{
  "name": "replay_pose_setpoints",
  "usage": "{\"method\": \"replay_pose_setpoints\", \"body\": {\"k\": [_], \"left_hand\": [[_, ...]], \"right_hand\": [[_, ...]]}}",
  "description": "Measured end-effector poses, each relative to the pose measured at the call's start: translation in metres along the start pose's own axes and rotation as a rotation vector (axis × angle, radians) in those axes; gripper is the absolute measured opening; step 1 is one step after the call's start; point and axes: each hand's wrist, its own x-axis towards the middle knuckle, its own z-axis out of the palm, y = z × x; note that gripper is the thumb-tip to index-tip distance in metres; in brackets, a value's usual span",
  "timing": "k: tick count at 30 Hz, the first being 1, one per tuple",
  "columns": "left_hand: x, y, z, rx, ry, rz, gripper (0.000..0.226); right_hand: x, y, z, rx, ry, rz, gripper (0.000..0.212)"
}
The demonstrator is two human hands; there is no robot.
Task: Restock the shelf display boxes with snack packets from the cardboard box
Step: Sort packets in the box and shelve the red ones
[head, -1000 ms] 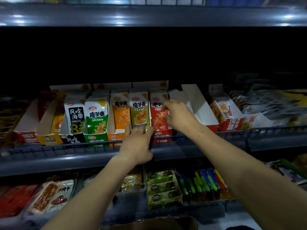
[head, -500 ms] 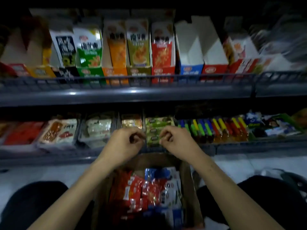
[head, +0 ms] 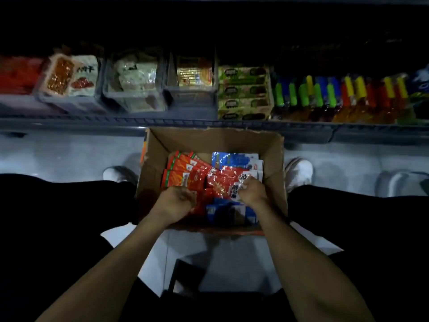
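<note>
Glossy red and blue foil snack packets (head: 210, 180) fill the open brown cardboard box (head: 271, 154) on the floor; both hands reach in, left hand (head: 175, 202) and right hand (head: 251, 191) curled onto red packets, best gathered as one squared same-flavour stack.

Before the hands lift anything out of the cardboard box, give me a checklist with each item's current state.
1. Cardboard box open and within reach between the feet: ok.
2. Packets left to take: ok, red packets and blue packets lie inside.
3. Left hand on stock: ok, its curled fingers rest on the red packets; a firm grip cannot be told.
4. Right hand on stock: ok, it pinches a red and white packet.
5. Target display boxes visible: not ok, only the lower shelf shows.
6. Which flavour is needed: cannot tell.
</note>
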Motion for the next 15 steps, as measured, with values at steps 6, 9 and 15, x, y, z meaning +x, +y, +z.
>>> {"method": "replay_pose_setpoints", "body": {"k": [6, 9, 15], "left_hand": [[0.003, -0.014, 0.024, -0.127, 0.004, -0.102, 0.029], [0.005, -0.024, 0.025, -0.142, 0.026, -0.133, 0.035], [0.012, -0.020, 0.027, -0.167, 0.027, -0.115, 0.026]], "right_hand": [[0.032, 0.014, 0.027, -0.348, 0.109, -0.124, 0.056], [0.046, 0.019, 0.033, -0.514, 0.129, -0.148, 0.068], [0.049, 0.025, 0.033, -0.521, 0.183, -0.146, 0.037]]}}
